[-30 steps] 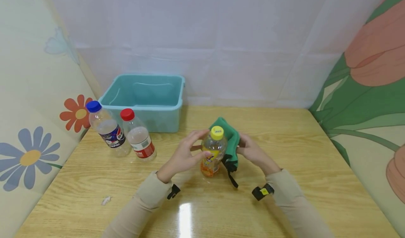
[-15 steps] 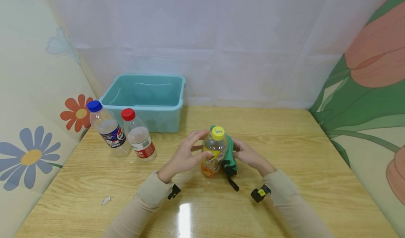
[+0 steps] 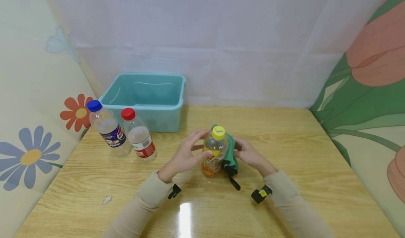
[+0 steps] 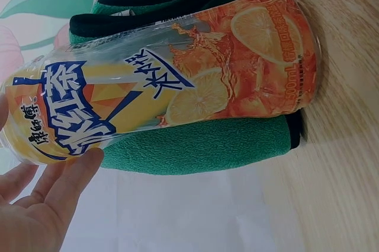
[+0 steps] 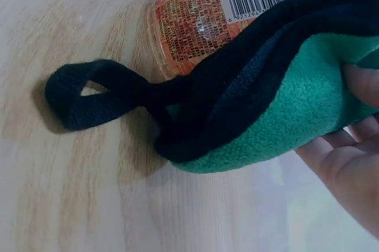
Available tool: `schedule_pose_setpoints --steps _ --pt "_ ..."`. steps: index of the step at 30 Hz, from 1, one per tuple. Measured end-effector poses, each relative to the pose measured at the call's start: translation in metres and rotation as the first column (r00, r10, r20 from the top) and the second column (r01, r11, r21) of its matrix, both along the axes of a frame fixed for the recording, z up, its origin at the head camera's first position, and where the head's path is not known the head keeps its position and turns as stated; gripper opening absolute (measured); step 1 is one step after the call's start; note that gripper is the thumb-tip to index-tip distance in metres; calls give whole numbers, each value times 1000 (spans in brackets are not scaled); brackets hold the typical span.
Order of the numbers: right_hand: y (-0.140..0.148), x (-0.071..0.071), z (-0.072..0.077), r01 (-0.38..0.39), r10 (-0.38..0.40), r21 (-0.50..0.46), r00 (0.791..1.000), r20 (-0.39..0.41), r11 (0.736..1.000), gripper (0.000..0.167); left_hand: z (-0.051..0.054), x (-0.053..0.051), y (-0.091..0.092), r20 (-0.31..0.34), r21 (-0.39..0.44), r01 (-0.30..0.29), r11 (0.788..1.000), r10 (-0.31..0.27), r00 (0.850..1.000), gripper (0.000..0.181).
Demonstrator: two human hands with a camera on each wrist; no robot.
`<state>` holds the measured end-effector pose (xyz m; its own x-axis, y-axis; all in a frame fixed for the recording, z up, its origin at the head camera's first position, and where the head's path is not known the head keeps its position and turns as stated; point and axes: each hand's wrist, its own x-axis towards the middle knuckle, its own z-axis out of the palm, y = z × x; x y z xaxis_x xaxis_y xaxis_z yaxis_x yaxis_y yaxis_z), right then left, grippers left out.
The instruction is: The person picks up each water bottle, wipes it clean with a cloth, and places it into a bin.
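An iced-tea bottle [image 3: 210,157] with a yellow cap stands upright on the table, an orange and yellow label around it. My left hand [image 3: 185,155] holds its left side between thumb and fingers, as the left wrist view also shows near the bottle's upper part. Against the bottle's right and far sides lies a green cleaning cloth [image 5: 290,104] with black edging and a black hanging loop [image 5: 86,95]. My right hand [image 3: 251,157] grips this cloth, its thumb on the green side. In the head view the bottle hides part of the cloth, and some right fingertips are hidden.
Left of the hands stand a clear bottle with a red cap [image 3: 128,114] and another with a blue cap [image 3: 94,105]. Behind them is a teal plastic bin [image 3: 148,119]. A white sheet [image 3: 221,48] hangs at the table's back edge.
The cloth was spread higher behind the bottle; my right hand has moved left and pressed it close to the bottle's side. My left hand and the bottle have barely moved.
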<state>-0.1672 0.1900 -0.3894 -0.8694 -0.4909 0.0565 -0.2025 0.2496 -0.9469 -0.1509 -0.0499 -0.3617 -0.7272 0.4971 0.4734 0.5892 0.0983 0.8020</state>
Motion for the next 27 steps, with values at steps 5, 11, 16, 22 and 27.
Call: schedule_pose_setpoints --steps 5,11,16,22,27 --pt "1 1 0 0 1 -26 1000 6 1000 49 -1 0 0 -4 -6 5 1000 -5 1000 61" --pt "3 3 2 35 -36 -31 999 -13 999 45 -2 -1 0 -2 6 16 1000 -16 1000 61" --pt "5 3 3 49 -50 -59 999 -15 997 40 -2 0 0 -4 6 20 1000 -20 1000 62" --pt "8 3 3 74 -80 -102 995 -58 992 37 -1 0 1 -8 1 21 1000 -21 1000 61" --pt "9 4 7 77 -89 -156 994 -71 985 40 -2 0 0 -6 3 25 1000 -25 1000 62"
